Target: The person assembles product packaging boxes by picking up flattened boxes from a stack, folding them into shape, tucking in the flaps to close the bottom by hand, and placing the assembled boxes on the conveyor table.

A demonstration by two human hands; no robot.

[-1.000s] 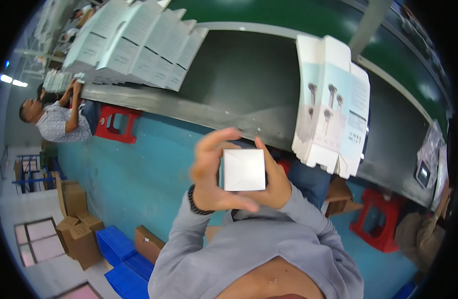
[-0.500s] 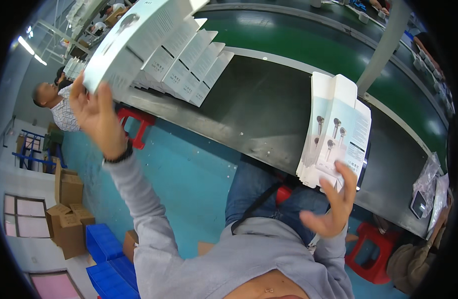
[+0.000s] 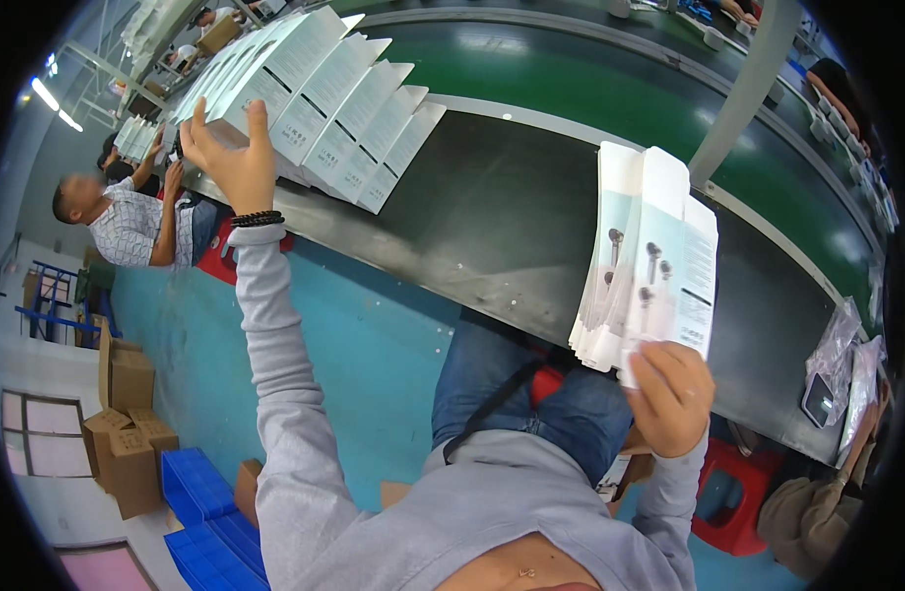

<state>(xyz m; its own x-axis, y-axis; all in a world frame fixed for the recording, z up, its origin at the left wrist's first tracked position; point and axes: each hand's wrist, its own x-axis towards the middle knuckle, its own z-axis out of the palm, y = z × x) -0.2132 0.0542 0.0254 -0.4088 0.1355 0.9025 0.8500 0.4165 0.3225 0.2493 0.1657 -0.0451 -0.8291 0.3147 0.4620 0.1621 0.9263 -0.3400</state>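
Note:
On the right of the dark workbench (image 3: 492,197) lies a fanned stack of flat, unfolded white and pale-blue cartons (image 3: 684,251) with pictures of a metallic device. My right hand (image 3: 674,394) pinches the lower edge of a top carton, its thumb on the near left side. At the far left a row of opened-up cartons (image 3: 320,108) stands close together. Beside its near end is my left hand (image 3: 234,163), empty, thumb and fingers spread apart. A dark beaded bracelet (image 3: 258,219) is on that wrist.
Beyond the workbench runs a green conveyor belt (image 3: 512,64), with a grey post (image 3: 743,108) at its near edge. A phone (image 3: 818,399) and clear plastic bags (image 3: 835,345) lie at the right end. A person (image 3: 128,222) sits at the far left.
My left hand has let go of the carton it held up, which now stands with the row. My right hand has come down and closed on the edge of a flat carton.

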